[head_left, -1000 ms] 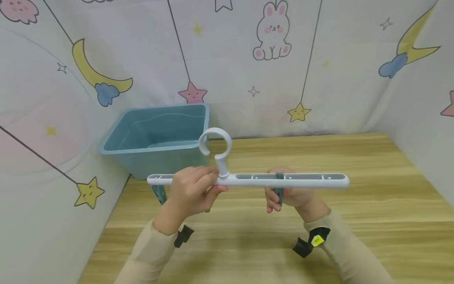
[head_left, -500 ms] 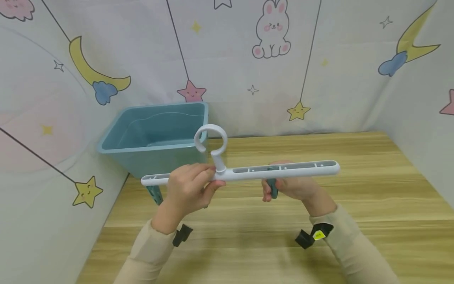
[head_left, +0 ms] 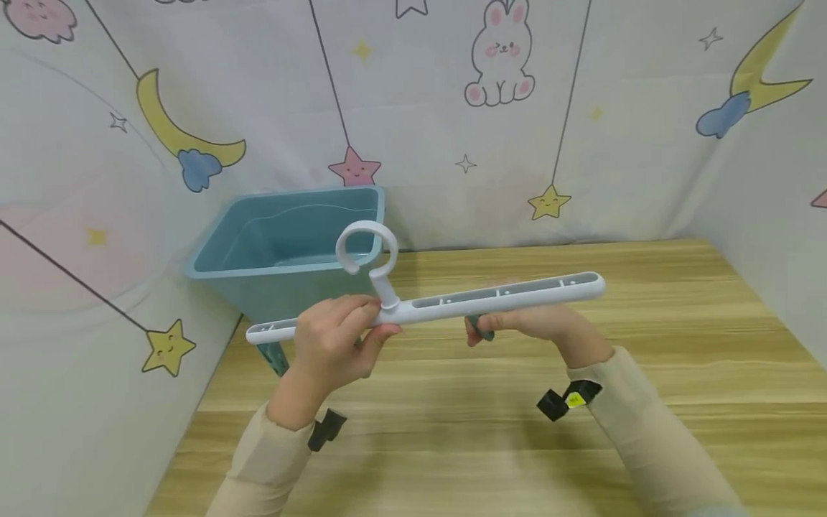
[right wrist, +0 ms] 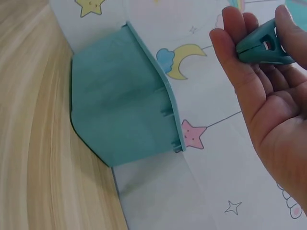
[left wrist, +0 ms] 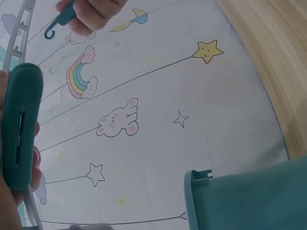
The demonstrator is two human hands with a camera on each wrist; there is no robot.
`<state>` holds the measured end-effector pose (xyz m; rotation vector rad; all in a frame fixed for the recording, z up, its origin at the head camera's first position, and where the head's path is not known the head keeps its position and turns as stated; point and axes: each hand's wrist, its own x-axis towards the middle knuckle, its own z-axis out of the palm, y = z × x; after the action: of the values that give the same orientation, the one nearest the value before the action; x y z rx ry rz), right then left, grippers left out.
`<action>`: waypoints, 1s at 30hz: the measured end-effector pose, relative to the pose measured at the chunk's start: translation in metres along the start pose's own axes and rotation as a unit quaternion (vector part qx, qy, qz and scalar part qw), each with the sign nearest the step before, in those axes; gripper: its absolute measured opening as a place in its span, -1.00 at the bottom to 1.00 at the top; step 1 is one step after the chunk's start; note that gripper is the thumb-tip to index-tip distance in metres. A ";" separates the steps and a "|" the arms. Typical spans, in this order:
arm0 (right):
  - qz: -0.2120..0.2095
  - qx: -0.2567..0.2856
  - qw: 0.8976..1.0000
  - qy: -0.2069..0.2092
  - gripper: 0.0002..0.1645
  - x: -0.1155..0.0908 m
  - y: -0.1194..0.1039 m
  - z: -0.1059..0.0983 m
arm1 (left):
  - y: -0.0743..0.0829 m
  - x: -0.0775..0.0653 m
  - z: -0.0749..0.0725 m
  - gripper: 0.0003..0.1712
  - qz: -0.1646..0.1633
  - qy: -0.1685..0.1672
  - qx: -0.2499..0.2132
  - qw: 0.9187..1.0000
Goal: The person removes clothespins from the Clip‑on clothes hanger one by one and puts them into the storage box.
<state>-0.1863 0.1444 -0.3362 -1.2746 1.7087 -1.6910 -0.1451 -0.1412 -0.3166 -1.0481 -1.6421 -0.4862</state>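
Observation:
My left hand grips a white clothes hanger at its middle, beside the ring-shaped hook on top. The slotted bar tilts, its right end higher. From its left end hangs a teal clothespin. A teal clothespin also stands large before the left palm in the left wrist view. Below the bar's right half, my right hand pinches another clothespin between thumb and fingers. The small hook at this clothespin's end shows free of the bar in the left wrist view.
A teal plastic bin stands at the back left of the wooden table, against the wall cloth printed with stars, moons and a rabbit. Black wrist cameras sit on both sleeves.
The right-hand clothespin has moved from the bar's slot to below the bar, shifting left and tilting. The hanger has moved left, its right end rising, with the left hand still gripping it.

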 end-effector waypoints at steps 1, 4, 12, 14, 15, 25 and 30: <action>0.013 0.003 1.000 0.017 -0.85 0.003 0.000 -0.002 | 0.000 0.000 -0.001 -0.52 0.000 -0.001 0.001 1.000; 0.052 0.009 0.995 0.089 -0.90 0.012 -0.004 -0.008 | 0.001 0.001 -0.003 -0.53 0.000 -0.008 0.003 1.000; 0.053 -0.005 0.990 0.129 -0.76 0.046 -0.016 -0.019 | 0.002 0.000 -0.008 -0.52 0.000 -0.017 0.004 1.000; 0.074 -0.023 0.985 0.153 -0.73 0.056 -0.018 -0.020 | 0.002 0.000 -0.008 -0.52 -0.001 -0.020 0.004 1.000; 0.082 -0.037 0.983 0.162 -0.71 0.061 -0.019 -0.022 | 0.002 -0.001 -0.008 -0.52 -0.001 -0.023 0.004 1.000; 0.152 -0.169 0.948 0.225 -0.68 0.109 -0.017 -0.025 | 0.002 0.001 -0.010 -0.53 0.000 -0.037 0.008 0.999; 0.147 -0.175 0.948 0.221 -0.65 0.138 -0.005 -0.020 | 0.002 -0.001 -0.011 -0.52 -0.005 -0.052 0.011 0.999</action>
<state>-0.2690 0.0443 -0.2862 -0.7404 2.4115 -1.6197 -0.1369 -0.1489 -0.3144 -1.0642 -1.7407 -0.4266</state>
